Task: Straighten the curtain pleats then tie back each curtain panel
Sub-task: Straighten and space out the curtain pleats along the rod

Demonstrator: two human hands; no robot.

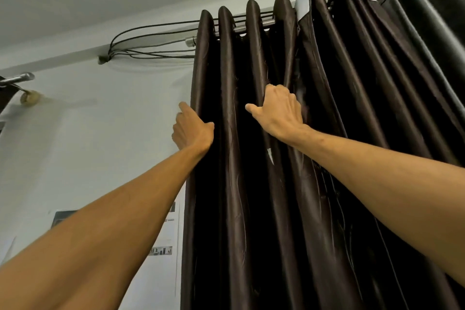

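A dark brown satin curtain panel (234, 184) hangs in deep pleats from a metal rod (251, 27). My left hand (192, 131) grips the panel's left edge, thumb up on the outside and fingers hidden behind the cloth. My right hand (279, 111) grips a pleat further right at about the same height; its fingers curl into the fold and the thumb sticks out to the left. A second, darker panel (422, 40) hangs bunched at the right.
Black cables (151, 40) loop along the wall from a hole to the rod's left end. Another rod end (21, 78) shows at the far left. Papers (163, 234) are stuck on the pale wall beside the curtain.
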